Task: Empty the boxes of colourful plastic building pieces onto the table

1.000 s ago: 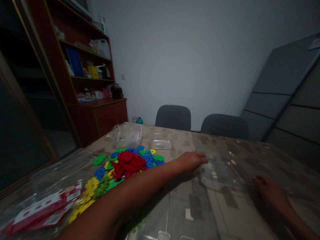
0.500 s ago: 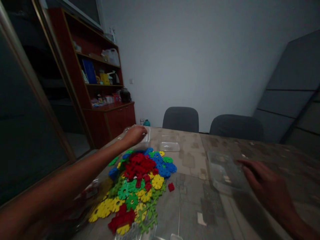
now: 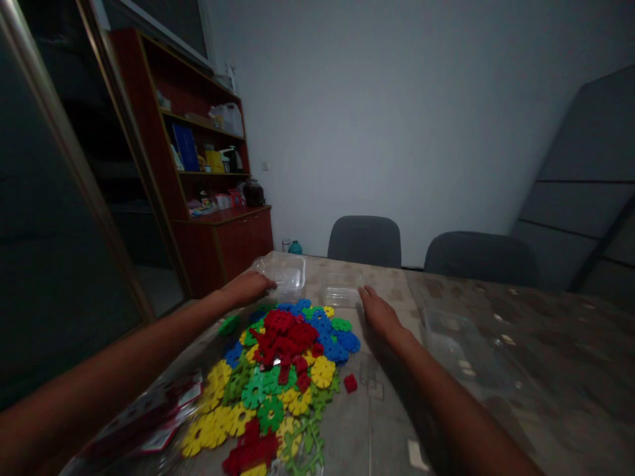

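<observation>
A heap of plastic building pieces fills the near middle of the table: red blocks point(image 3: 285, 337) on top, with yellow notched discs point(image 3: 322, 372), green discs point(image 3: 270, 413) and blue discs point(image 3: 347, 342) around them. Behind it, my left hand point(image 3: 254, 289) is at the near left side of a clear plastic container point(image 3: 296, 277), fingers stretched toward it, not visibly wrapped round it. My right hand point(image 3: 380, 312) reaches a smaller clear container point(image 3: 340, 296), its outstretched fingertips at that container's right side. Both containers look transparent, with no pieces visible inside.
Another clear container point(image 3: 459, 347) stands on the right of the patterned table point(image 3: 397, 390). One red block point(image 3: 350, 383) lies apart from the heap. Plastic packaging point(image 3: 149, 423) lies at the near left. Two grey chairs point(image 3: 364, 239) stand behind the table.
My right hand has left the right-hand container and moved left to the small middle one. My left hand has shifted from the left container's rim toward its near left side.
</observation>
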Tool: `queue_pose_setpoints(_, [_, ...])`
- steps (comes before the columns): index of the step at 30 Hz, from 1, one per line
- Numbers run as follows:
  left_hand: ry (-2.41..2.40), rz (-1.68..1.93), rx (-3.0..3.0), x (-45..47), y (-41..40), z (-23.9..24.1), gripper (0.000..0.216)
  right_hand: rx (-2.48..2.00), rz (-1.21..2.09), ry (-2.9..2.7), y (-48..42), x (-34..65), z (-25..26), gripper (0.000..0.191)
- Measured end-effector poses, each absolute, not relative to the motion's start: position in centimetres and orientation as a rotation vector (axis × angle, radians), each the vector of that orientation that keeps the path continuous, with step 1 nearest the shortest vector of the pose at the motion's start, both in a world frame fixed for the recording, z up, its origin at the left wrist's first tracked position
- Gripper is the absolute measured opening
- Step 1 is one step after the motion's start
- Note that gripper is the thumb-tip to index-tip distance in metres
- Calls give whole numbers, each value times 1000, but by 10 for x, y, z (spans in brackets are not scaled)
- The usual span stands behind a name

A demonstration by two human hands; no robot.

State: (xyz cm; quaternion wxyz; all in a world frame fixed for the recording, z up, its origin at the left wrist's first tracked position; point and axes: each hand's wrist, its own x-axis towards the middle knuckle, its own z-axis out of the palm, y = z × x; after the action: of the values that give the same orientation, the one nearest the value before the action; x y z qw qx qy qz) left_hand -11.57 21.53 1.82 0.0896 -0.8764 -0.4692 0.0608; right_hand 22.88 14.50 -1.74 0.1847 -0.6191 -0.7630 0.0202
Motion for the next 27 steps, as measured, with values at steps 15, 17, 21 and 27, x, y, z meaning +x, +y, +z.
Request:
queue_pose_setpoints(15, [-1554,-4,-2560,-105,197,22,29,-1846,-101,-2238,119,220,-13,26])
queue_pose_setpoints(17, [-1563,-31,-2560,-107,198,23,29,-1818,-152,-2201,112,220,-9,20])
queue_pose_setpoints(21, [-1593,12,-2624,-112,202,20,28,-1693,-278,-2082,90,225,5,23])
queue_pose_setpoints(27, [-1675,-75,-2632,-115,205,12,26,-1419,-551,-1907,33,269,36,36])
